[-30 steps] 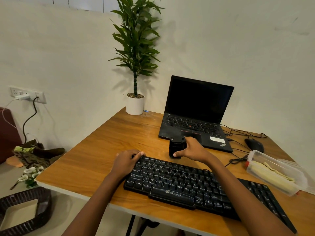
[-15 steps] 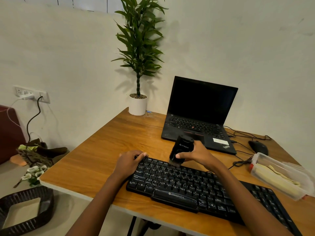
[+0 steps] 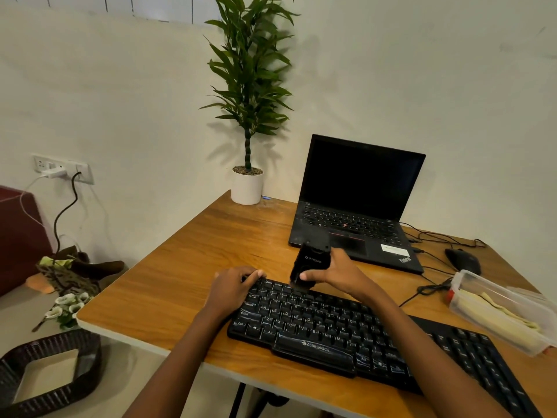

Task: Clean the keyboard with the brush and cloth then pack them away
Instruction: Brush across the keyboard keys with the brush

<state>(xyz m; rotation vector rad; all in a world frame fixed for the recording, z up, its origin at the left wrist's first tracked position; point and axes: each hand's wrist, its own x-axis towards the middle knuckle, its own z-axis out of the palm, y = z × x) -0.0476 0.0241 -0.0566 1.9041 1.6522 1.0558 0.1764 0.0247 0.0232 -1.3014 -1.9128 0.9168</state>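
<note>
A black keyboard (image 3: pixel 355 336) lies across the near part of the wooden desk (image 3: pixel 193 273). My right hand (image 3: pixel 337 274) grips a black brush (image 3: pixel 312 262), tilted, with its bristles touching the keyboard's top row of keys. My left hand (image 3: pixel 232 289) rests on the keyboard's far left corner, fingers over the edge. A pale yellow cloth (image 3: pixel 497 315) lies inside a clear plastic box (image 3: pixel 470 280) at the right.
An open black laptop (image 3: pixel 358 206) stands behind the keyboard. A potted plant (image 3: pixel 247 185) is at the desk's far corner. A mouse (image 3: pixel 462 260) and cables lie at the right. A dark basket (image 3: pixel 48 369) sits on the floor at the left.
My right hand lifted the brush from the desk, tilted it and brought its bristles down onto the keyboard's top row. My left hand stayed on the keyboard's corner.
</note>
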